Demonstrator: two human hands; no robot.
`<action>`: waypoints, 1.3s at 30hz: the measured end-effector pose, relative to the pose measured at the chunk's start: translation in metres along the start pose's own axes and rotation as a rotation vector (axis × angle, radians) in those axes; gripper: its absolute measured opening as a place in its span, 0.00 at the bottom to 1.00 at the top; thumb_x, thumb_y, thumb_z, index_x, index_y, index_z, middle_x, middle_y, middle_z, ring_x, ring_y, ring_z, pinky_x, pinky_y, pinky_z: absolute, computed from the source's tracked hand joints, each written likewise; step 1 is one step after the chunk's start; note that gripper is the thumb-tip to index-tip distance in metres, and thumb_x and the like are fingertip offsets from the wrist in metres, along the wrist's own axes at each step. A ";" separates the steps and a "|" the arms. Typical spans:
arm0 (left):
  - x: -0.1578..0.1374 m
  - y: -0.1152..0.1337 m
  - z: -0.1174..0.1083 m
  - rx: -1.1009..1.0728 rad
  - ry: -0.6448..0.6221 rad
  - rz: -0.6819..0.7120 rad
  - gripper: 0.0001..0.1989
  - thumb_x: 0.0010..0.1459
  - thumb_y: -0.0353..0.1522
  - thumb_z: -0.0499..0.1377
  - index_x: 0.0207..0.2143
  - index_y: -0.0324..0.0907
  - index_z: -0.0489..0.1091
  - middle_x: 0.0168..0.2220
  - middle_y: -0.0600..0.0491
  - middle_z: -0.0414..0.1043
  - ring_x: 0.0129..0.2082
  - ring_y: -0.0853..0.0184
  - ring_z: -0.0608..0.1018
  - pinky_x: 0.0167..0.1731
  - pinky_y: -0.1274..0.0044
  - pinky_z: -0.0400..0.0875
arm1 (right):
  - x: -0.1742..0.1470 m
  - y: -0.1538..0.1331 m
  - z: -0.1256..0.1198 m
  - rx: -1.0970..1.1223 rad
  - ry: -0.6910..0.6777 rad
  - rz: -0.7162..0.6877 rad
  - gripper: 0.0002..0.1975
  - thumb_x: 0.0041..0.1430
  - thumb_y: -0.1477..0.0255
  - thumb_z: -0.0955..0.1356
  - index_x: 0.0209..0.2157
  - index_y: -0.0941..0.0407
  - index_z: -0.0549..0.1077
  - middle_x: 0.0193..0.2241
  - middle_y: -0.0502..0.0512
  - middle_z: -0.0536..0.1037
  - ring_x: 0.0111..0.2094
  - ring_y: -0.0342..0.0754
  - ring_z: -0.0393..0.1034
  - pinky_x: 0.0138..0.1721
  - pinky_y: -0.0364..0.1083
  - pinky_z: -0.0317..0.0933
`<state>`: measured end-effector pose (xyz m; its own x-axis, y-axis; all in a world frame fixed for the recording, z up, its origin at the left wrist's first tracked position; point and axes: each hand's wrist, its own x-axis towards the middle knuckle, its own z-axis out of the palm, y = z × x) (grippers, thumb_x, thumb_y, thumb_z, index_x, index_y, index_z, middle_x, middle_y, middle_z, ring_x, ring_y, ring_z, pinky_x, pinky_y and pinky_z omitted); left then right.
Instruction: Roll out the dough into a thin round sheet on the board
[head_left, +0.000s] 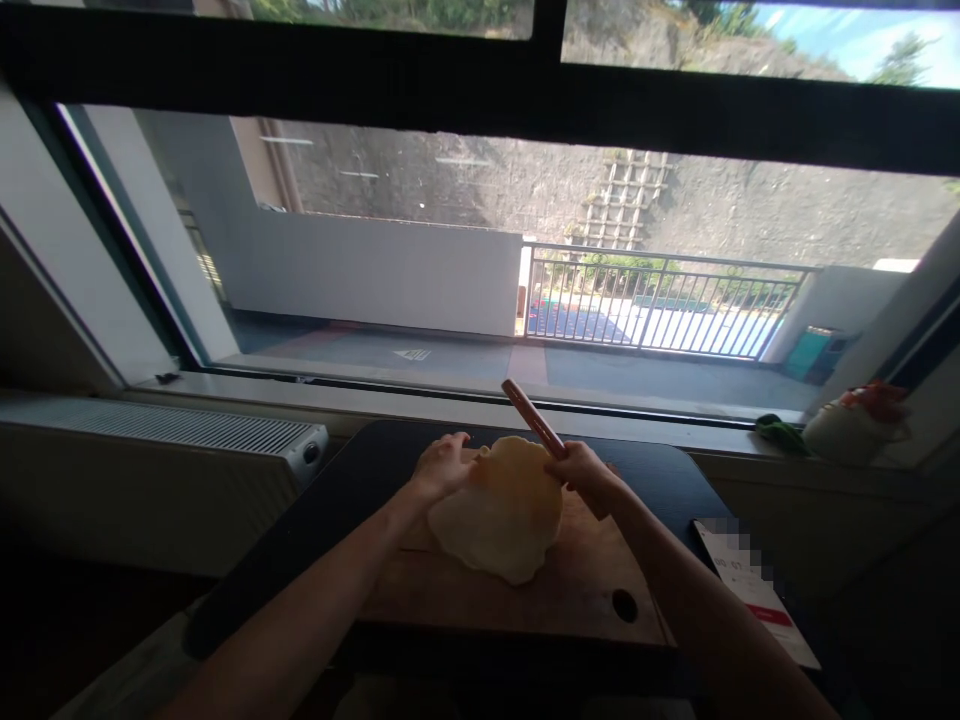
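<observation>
A thin, uneven round of pale dough (495,525) lies on a wooden cutting board (555,610) with a dark hole near its right corner. My right hand (585,470) is closed around a reddish-brown rolling pin (534,418), which slants up and to the left above the far right edge of the dough. The pin's lower end shows just below my fist. At the far left edge of the dough is my left hand (444,467), its fingers apart and bent; whether it presses on the dough or only touches its edge, I cannot tell.
The board rests on a dark table (322,520) below a large window. To the left stands a white radiator (225,435). A phone or tablet with a lit screen (754,595) lies at the right. A white jug-like pot (855,430) and a green cloth-like item (781,432) sit on the sill.
</observation>
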<state>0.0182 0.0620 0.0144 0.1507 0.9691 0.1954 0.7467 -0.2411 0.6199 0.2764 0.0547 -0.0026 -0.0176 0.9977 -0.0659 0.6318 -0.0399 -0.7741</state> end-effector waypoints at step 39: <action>-0.074 0.081 0.029 0.357 -0.103 0.478 0.16 0.61 0.37 0.45 0.34 0.40 0.70 0.37 0.46 0.73 0.39 0.61 0.74 0.43 0.69 0.65 | -0.120 0.049 -0.043 -0.516 -0.006 -0.317 0.10 0.56 0.62 0.66 0.34 0.53 0.72 0.33 0.52 0.73 0.29 0.43 0.65 0.28 0.41 0.53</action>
<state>0.0860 -0.0273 0.0282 0.5716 0.7622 0.3038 0.7494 -0.6357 0.1848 0.3427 -0.0648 -0.0050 -0.2700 0.9562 0.1135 0.8892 0.2928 -0.3516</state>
